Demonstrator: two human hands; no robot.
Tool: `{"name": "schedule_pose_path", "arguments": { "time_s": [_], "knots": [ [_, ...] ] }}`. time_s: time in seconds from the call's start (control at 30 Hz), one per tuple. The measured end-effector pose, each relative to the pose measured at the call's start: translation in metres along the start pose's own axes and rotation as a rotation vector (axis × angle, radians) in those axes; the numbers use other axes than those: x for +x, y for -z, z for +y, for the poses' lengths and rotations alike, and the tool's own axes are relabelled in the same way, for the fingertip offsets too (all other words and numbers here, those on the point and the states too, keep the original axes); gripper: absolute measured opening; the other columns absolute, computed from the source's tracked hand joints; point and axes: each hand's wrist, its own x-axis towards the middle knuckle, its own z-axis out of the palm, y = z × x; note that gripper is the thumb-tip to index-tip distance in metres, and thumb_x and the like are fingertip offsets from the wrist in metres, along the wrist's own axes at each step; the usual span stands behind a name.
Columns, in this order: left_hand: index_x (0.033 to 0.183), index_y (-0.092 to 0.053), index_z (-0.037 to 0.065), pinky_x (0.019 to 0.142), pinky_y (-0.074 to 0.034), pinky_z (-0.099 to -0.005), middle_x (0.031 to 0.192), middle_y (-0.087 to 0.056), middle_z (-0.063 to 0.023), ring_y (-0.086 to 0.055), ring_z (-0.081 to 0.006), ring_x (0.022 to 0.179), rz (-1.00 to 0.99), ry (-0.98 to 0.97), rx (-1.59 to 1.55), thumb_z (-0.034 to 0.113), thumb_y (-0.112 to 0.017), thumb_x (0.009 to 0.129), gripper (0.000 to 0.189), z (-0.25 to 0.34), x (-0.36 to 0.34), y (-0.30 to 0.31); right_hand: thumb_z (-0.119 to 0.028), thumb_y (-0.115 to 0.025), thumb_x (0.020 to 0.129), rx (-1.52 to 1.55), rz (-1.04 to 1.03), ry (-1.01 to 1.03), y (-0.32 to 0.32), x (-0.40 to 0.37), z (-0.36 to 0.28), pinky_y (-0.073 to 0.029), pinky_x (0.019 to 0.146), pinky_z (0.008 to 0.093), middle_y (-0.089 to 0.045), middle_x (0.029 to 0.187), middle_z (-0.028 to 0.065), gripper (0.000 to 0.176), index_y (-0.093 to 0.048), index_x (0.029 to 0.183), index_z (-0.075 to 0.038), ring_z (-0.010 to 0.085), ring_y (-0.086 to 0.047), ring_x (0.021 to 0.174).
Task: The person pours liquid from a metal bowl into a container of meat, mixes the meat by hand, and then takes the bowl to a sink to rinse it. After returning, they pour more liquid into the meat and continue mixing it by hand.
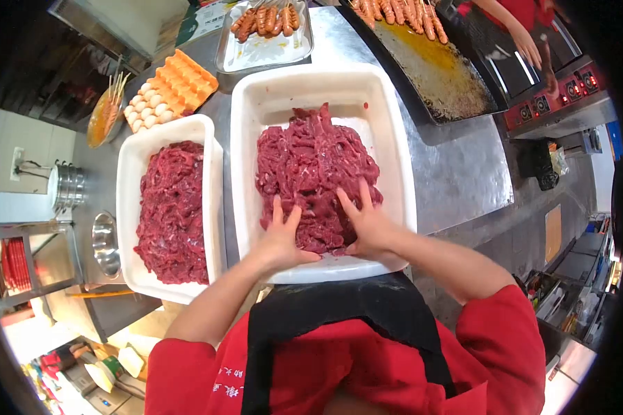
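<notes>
- Red raw meat [316,155] lies at the centre of the frame, under and beyond both hands.
- The left hand [282,242] and the right hand [368,225] touch its near part, fingers spread wide.
- White tub [389,173] surrounds it.

Here's a brushed grey stainless-steel bench [457,173] running across the room, and beyond it on the right, a dull grey floor [464,256]. Over on the left stands a pale wall [0,149] carrying a white socket [19,162], with a metal-framed, glass-fronted cabinet [52,259] below. Bright white light glares off the steel near the top.
</notes>
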Motion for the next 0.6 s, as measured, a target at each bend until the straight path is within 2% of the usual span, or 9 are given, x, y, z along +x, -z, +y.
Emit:
{"name": "schedule_pose_path", "arguments": {
  "time_s": [0.13, 0.17, 0.2, 0.27, 0.4, 0.47, 0.53, 0.57, 0.6],
  "knots": [
    [0.138, -0.031, 0.006, 0.103, -0.035, -0.0466, 0.143, -0.01, -0.0336, -0.034, -0.0478, 0.126, 0.103, 0.117, -0.092, 0.029, -0.086, 0.052, 0.104, 0.021, 0.022, -0.01, -0.023, -0.079, 0.061, 0.381, 0.194, -0.053, -0.036, 0.03, -0.028, -0.042, 0.097, 0.0426, -0.028, 0.133, 0.0403, 0.101, -0.02, 0.142, -0.008, 0.0494, -0.051, 0.108],
    [0.135, -0.035, 0.005, 0.098, -0.04, -0.0415, 0.129, -0.032, -0.0251, -0.046, -0.0368, 0.112, 0.037, 0.158, -0.448, 0.017, -0.082, 0.055, 0.093, 0.02, 0.034, -0.005, -0.023, -0.079, 0.061, 0.373, 0.207, -0.047, -0.036, 0.037, -0.024, -0.042, 0.097, 0.0426, -0.028, 0.133, 0.0403, 0.101, -0.02, 0.142, -0.008, 0.0494, -0.051, 0.108],
    [0.132, -0.038, 0.004, 0.094, -0.044, -0.0364, 0.115, -0.054, -0.0167, -0.058, -0.0258, 0.099, -0.03, 0.186, -0.8, 0.004, -0.078, 0.059, 0.084, 0.019, 0.046, 0.001, -0.018, -0.078, 0.06, 0.538, 0.115, 0.005, -0.033, 0.046, -0.02, -0.043, 0.095, 0.0394, -0.04, 0.127, 0.0334, 0.091, -0.03, 0.136, -0.006, 0.0426, -0.053, 0.108],
    [0.128, -0.044, 0.005, 0.087, -0.047, -0.0311, 0.101, -0.062, -0.008, -0.059, -0.0172, 0.094, 0.028, 0.093, -1.003, 0.0, -0.075, 0.062, 0.073, 0.007, 0.058, 0.004, -0.004, -0.076, 0.055, 1.054, 0.134, 0.245, -0.022, 0.056, -0.015, -0.046, 0.09, 0.0346, -0.065, 0.103, 0.0137, 0.071, -0.05, 0.122, -0.002, 0.0271, -0.06, 0.101],
    [0.122, -0.05, 0.001, 0.086, -0.048, -0.033, 0.103, -0.064, -0.0181, -0.063, -0.0266, 0.095, 0.241, -0.207, -0.611, 0.021, -0.075, 0.07, 0.061, 0.047, 0.063, 0.08, -0.014, -0.077, 0.059, 0.775, 0.357, 0.469, 0.054, 0.069, -0.009, -0.049, 0.085, 0.0339, -0.068, 0.09, 0.0121, 0.052, -0.062, 0.109, -0.01, 0.0291, -0.064, 0.088],
    [0.134, -0.04, 0.0, 0.099, -0.038, -0.0388, 0.126, -0.049, -0.0284, -0.048, -0.0359, 0.12, 0.276, -0.254, -0.284, 0.042, -0.073, 0.072, 0.081, 0.044, 0.093, 0.098, -0.029, -0.077, 0.062, 0.436, 0.31, 0.234, 0.089, 0.092, -0.003, -0.047, 0.087, 0.0429, -0.061, 0.112, 0.0161, 0.066, -0.055, 0.121, -0.013, 0.0338, -0.058, 0.103],
    [0.142, -0.027, 0.004, 0.107, -0.029, -0.042, 0.14, -0.03, -0.0308, -0.03, -0.0407, 0.132, 0.393, -0.093, -0.021, 0.055, -0.073, 0.066, 0.102, 0.03, 0.127, 0.091, -0.042, -0.078, 0.06, 0.076, 0.537, 0.102, 0.094, 0.111, -0.007, -0.041, 0.093, 0.054, -0.041, 0.138, 0.0176, 0.089, -0.039, 0.136, -0.017, 0.0368, -0.042, 0.122],
    [0.142, -0.027, 0.004, 0.107, -0.029, -0.042, 0.14, -0.03, -0.0308, -0.03, -0.0407, 0.132, 0.402, -0.093, -0.014, 0.055, -0.073, 0.066, 0.102, 0.019, 0.138, 0.083, -0.052, -0.078, 0.059, 0.026, 0.383, 0.056, 0.103, 0.116, -0.006, -0.033, 0.098, 0.0617, -0.019, 0.149, 0.0176, 0.107, -0.022, 0.144, -0.022, 0.0409, -0.022, 0.134],
    [0.144, -0.021, 0.005, 0.108, -0.026, -0.0424, 0.143, -0.024, -0.0307, -0.026, -0.0424, 0.133, 0.355, 0.028, -0.056, 0.059, -0.073, 0.062, 0.112, 0.008, 0.148, 0.075, -0.052, -0.078, 0.059, 0.027, 0.391, 0.064, 0.099, 0.119, -0.003, -0.033, 0.098, 0.0617, -0.019, 0.149, 0.0176, 0.107, -0.022, 0.144, -0.022, 0.0409, -0.022, 0.134]
  ]
}}
